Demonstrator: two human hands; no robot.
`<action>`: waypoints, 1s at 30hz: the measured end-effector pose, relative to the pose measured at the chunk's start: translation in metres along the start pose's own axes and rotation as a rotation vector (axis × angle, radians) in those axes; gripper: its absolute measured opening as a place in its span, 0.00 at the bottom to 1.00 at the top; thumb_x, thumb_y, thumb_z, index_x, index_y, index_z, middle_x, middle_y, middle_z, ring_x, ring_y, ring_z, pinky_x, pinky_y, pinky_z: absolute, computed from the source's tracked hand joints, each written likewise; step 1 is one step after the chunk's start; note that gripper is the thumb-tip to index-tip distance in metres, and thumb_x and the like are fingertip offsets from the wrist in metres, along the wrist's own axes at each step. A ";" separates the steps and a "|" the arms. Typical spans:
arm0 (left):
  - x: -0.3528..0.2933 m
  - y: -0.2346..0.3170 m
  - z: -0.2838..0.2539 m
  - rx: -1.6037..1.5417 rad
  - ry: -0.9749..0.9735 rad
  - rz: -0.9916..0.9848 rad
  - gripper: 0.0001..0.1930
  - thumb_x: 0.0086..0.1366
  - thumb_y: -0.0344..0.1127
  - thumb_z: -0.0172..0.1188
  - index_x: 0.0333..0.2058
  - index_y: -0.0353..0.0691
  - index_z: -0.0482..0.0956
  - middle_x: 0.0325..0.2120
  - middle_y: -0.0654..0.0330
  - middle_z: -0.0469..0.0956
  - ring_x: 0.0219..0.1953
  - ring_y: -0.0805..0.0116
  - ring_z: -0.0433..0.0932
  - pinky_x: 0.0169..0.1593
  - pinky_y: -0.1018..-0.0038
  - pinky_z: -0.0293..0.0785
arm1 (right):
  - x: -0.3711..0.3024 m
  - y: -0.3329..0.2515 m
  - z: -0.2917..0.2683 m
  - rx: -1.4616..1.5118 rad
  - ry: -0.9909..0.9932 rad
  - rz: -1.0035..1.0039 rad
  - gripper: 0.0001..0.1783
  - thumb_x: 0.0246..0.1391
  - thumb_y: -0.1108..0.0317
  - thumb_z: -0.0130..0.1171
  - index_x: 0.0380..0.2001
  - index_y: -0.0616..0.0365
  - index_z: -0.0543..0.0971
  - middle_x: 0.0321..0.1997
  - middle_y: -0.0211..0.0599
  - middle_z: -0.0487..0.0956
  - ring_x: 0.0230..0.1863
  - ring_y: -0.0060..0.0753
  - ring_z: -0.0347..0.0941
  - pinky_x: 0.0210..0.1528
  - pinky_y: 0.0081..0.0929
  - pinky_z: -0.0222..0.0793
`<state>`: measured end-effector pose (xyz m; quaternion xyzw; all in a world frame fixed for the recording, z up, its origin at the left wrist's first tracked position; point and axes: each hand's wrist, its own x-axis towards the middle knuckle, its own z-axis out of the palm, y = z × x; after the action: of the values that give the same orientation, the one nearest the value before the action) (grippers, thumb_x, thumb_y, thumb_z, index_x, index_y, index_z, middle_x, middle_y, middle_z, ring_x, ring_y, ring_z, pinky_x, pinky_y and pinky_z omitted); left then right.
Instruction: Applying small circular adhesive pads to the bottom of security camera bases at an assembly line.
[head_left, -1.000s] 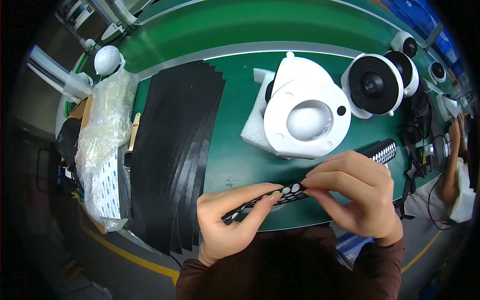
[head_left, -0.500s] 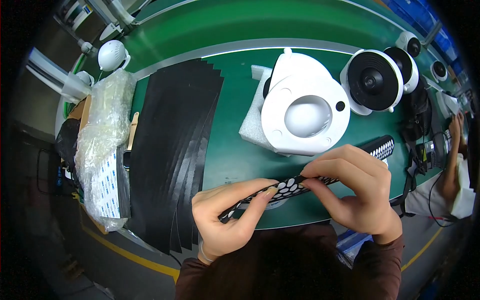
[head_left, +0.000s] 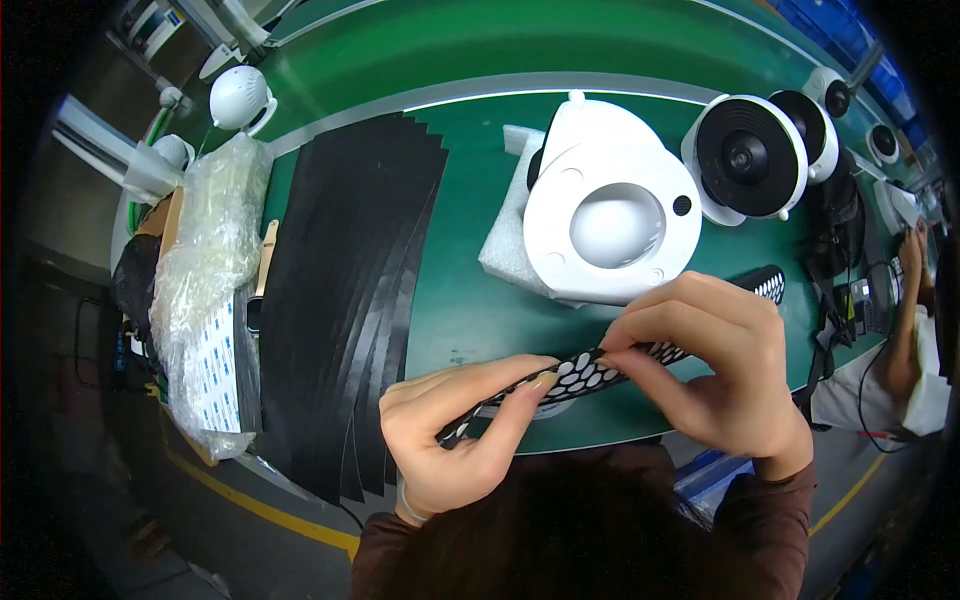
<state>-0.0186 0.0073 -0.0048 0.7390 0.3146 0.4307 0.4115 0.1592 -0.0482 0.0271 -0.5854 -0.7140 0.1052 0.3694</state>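
While I watch, finger and thumb of the left hand point(head_left: 450, 430) clamp a white-dotted black strip point(head_left: 578, 378), and the right hand point(head_left: 718, 352) pinches it farther along. It sits above the green table point(head_left: 470, 230), long axis slanting from near left to far right.

Turning the face of the dotted black strip point(head_left: 582, 374) more into view between left hand point(head_left: 460, 425) and right hand point(head_left: 715, 365) than a second ago; baring dots beyond the right thumb; raising the right hand slightly, perhaps nearer the white housing point(head_left: 560, 225), hard to judge through the fisheye.
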 end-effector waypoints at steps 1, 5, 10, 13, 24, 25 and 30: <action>0.000 0.000 0.000 -0.001 -0.008 -0.009 0.06 0.45 0.19 0.60 0.26 0.31 0.80 0.19 0.55 0.78 0.19 0.74 0.77 0.24 0.84 0.68 | 0.000 0.000 -0.001 0.010 -0.021 0.006 0.08 0.33 0.80 0.63 0.21 0.59 0.77 0.24 0.34 0.77 0.26 0.31 0.73 0.27 0.20 0.67; 0.000 0.001 0.001 0.013 0.014 -0.003 0.06 0.45 0.19 0.60 0.26 0.31 0.80 0.19 0.55 0.78 0.19 0.74 0.77 0.24 0.84 0.68 | 0.002 0.008 -0.001 0.110 -0.051 0.015 0.07 0.34 0.77 0.61 0.21 0.58 0.75 0.22 0.34 0.74 0.24 0.37 0.71 0.25 0.27 0.66; -0.002 0.002 -0.003 0.021 0.049 -0.064 0.06 0.46 0.19 0.59 0.26 0.31 0.80 0.20 0.55 0.79 0.21 0.72 0.78 0.26 0.83 0.70 | 0.005 -0.009 -0.006 0.158 -0.087 0.037 0.06 0.30 0.78 0.61 0.18 0.60 0.76 0.26 0.37 0.77 0.27 0.32 0.73 0.32 0.20 0.67; 0.005 -0.002 0.002 0.061 0.083 0.018 0.07 0.45 0.19 0.59 0.26 0.31 0.80 0.24 0.53 0.79 0.23 0.71 0.79 0.28 0.81 0.72 | 0.010 -0.020 -0.031 0.118 0.078 -0.075 0.03 0.33 0.76 0.58 0.18 0.63 0.75 0.37 0.49 0.75 0.40 0.38 0.71 0.41 0.30 0.68; 0.007 -0.005 0.006 -0.002 -0.095 0.079 0.08 0.42 0.23 0.64 0.26 0.39 0.81 0.50 0.45 0.67 0.43 0.58 0.76 0.36 0.76 0.75 | 0.056 -0.001 0.000 0.052 0.220 0.158 0.03 0.45 0.76 0.56 0.25 0.65 0.74 0.36 0.37 0.77 0.33 0.20 0.71 0.36 0.15 0.66; 0.007 -0.004 0.006 0.006 -0.103 0.088 0.08 0.42 0.24 0.64 0.26 0.39 0.81 0.51 0.45 0.66 0.44 0.57 0.76 0.36 0.75 0.75 | 0.056 0.000 0.001 0.029 0.242 0.137 0.03 0.45 0.76 0.56 0.24 0.65 0.74 0.35 0.36 0.77 0.33 0.19 0.71 0.35 0.14 0.65; 0.008 -0.006 0.006 -0.018 -0.115 0.081 0.09 0.42 0.23 0.64 0.27 0.39 0.82 0.51 0.42 0.65 0.45 0.54 0.74 0.38 0.73 0.75 | 0.056 0.001 0.004 -0.044 0.252 0.094 0.03 0.44 0.77 0.57 0.24 0.65 0.74 0.34 0.36 0.77 0.32 0.20 0.71 0.35 0.14 0.65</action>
<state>-0.0105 0.0142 -0.0089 0.7710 0.2564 0.4068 0.4177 0.1551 0.0044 0.0461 -0.6350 -0.6357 0.0323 0.4378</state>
